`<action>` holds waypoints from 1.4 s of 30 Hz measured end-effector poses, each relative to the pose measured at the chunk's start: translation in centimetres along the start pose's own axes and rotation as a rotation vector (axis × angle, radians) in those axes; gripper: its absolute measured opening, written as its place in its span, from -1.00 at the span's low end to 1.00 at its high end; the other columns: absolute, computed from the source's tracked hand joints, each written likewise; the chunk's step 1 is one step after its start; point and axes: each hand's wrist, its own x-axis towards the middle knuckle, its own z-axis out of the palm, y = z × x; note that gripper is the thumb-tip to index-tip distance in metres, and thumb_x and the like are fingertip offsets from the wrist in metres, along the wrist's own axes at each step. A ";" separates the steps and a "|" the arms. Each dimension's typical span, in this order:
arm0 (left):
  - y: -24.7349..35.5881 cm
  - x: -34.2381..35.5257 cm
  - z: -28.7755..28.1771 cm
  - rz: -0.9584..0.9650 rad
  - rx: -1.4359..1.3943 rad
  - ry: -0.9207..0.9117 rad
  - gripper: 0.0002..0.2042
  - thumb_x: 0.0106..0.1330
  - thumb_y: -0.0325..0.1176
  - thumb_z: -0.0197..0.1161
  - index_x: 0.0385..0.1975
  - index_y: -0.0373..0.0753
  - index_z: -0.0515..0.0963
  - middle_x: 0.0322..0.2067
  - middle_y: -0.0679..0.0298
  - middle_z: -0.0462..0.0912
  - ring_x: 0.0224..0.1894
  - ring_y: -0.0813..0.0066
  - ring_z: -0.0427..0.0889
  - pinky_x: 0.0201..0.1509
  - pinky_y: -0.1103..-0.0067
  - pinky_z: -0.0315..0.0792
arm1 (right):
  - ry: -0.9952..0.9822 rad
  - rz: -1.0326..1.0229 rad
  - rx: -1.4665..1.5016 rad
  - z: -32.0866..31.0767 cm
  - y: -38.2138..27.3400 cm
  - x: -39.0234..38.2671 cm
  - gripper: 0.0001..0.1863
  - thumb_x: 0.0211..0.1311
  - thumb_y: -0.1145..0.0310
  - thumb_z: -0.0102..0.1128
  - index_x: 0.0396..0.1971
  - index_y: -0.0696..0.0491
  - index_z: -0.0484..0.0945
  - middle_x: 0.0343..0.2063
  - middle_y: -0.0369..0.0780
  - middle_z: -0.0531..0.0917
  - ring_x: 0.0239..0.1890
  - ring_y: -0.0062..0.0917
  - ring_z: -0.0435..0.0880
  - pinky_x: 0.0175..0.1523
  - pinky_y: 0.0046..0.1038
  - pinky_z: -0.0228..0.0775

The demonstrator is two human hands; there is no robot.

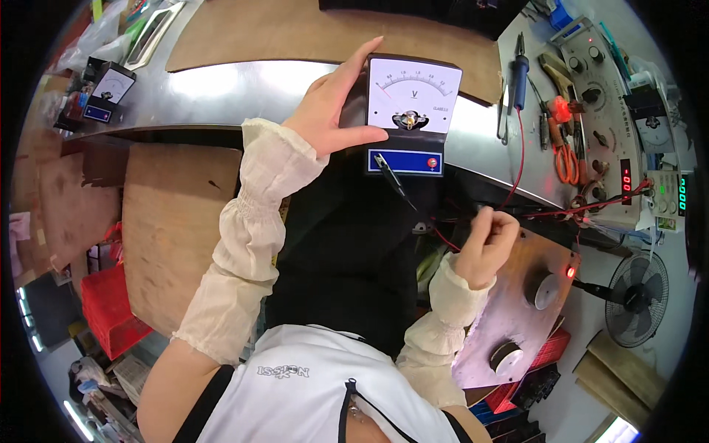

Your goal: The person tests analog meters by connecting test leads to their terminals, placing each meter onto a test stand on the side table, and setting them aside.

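Note:
An analog voltmeter (415, 96) with a white dial and black case stands at the front edge of the metal bench. My left hand (336, 111) grips its left side, thumb near the lower front and fingers spread up behind. A black alligator clip (388, 173) bites the left end of the meter's blue terminal strip (405, 162); a red terminal (433, 163) sits at the right end. Lower right, my right hand (489, 244) is closed in a pinch beside red and black leads (546, 214). What its fingertips hold is too small to make out.
To the right lie a soldering iron (521, 81), orange-handled pliers (567, 162) and a grey instrument panel (602, 96) with knobs. A metal plate with round knobs (545, 291) is below my right hand. Another meter (111, 88) stands far left; a fan (636, 299) is lower right.

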 end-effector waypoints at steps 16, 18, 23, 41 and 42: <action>0.4 0.4 0.9 -0.027 -0.060 0.001 0.05 0.01 -0.32 0.52 0.50 -0.18 -0.05 0.17 -0.05 0.50 0.27 0.09 0.47 0.39 0.35 0.24 | -0.249 -0.423 0.026 3.5 -2.4 1.0 -0.83 0.00 0.68 0.46 -0.37 0.21 0.68 -0.46 -0.19 0.66 -0.45 -0.57 0.64 -0.38 -0.60 0.44; 0.6 0.6 0.8 -0.028 -0.056 0.001 0.05 0.01 -0.32 0.53 0.50 -0.18 -0.05 0.17 -0.05 0.50 0.26 0.08 0.47 0.39 0.35 0.25 | -0.239 -0.361 0.036 3.6 -2.3 0.5 -0.83 0.00 0.67 0.46 -0.37 0.21 0.68 -0.45 -0.19 0.66 -0.45 -0.57 0.64 -0.36 -0.59 0.44; 0.4 0.6 0.8 -0.038 -0.048 0.007 0.06 0.01 -0.30 0.53 0.50 -0.18 -0.06 0.15 -0.06 0.52 0.24 0.07 0.49 0.36 0.34 0.27 | -0.189 -0.334 0.102 4.2 -1.6 0.2 -0.74 -0.01 0.68 0.47 -0.26 0.22 0.67 -0.32 -0.15 0.69 -0.33 -0.52 0.68 -0.24 -0.57 0.52; 7.5 -3.2 6.2 0.273 0.422 0.087 -0.15 -0.08 -0.43 0.55 0.32 -0.37 0.32 0.14 -0.07 0.45 0.21 -0.06 0.41 0.30 0.26 0.29 | -0.100 -0.574 -0.158 4.4 -1.2 -1.4 0.42 -0.45 0.14 0.65 0.38 0.45 -0.09 0.16 0.22 0.38 0.16 0.10 0.43 0.27 -0.07 0.24; 8.5 -3.8 7.3 0.300 0.428 0.064 -0.17 -0.05 -0.43 0.55 0.32 -0.38 0.32 0.14 -0.08 0.45 0.21 -0.10 0.41 0.30 0.24 0.28 | -0.104 -0.540 -0.082 2.8 -0.2 -1.8 0.43 -0.47 0.13 0.64 0.39 0.45 -0.10 0.16 0.22 0.38 0.16 0.10 0.42 0.27 -0.08 0.24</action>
